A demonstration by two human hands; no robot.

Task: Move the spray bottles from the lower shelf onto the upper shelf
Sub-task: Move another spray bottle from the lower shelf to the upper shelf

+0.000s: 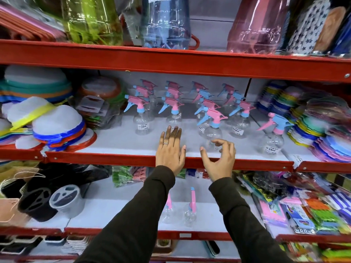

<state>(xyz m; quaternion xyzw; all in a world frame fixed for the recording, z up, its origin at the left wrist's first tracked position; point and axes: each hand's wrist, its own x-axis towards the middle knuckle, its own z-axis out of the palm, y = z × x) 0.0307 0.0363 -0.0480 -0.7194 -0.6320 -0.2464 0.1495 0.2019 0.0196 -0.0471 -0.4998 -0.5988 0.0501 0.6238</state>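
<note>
Several clear spray bottles with pink and blue trigger heads stand in rows on the upper shelf (121, 141); one is at the left (141, 118), one at the far right (273, 137). Two more spray bottles (190, 209) stand on the lower shelf (106, 209), one (168, 209) partly hidden by my left sleeve. My left hand (171, 150) is flat with fingers stretched over the upper shelf's front edge, holding nothing. My right hand (219, 158) hovers with fingers curled apart, just in front of a spray bottle (211, 130), empty.
Stacked plastic lids and plates (47, 120) fill the upper shelf's left side, coloured plates (322, 130) its right. Black and grey holders (47, 198) sit left on the lower shelf, packaged goods (303, 205) right. Large bottles (167, 21) stand on the top shelf.
</note>
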